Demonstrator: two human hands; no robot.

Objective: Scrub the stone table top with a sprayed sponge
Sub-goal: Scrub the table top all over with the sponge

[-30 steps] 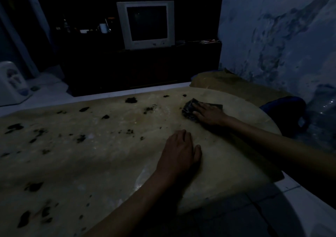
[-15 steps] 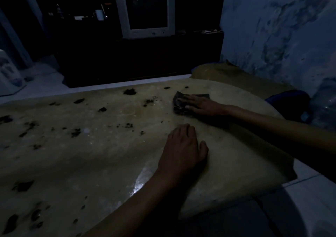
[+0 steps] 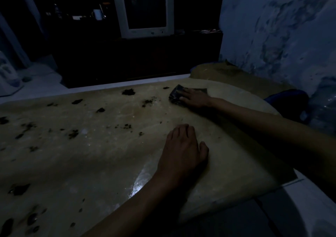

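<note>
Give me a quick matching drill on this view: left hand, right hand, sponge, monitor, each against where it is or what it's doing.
Things:
1. left hand
2. right hand
3. sponge
4. monitor

States:
A. off, on the dark cabinet behind the table
B. flat on the table top, holding nothing
C. dark, pinned under fingers at the far edge
D. pressing down on the sponge

Pairs: 1-B, 2-D, 3-C, 4-A

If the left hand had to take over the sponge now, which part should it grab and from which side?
Probably the sponge's left end, approached from the left and from above. That dark, crumpled end pokes out past the right hand's fingers, while the right hand lies flat over the rest. The sponge lies flat on the stone table top, so pinch its exposed edge. The left hand rests palm-down nearer the person.
</note>
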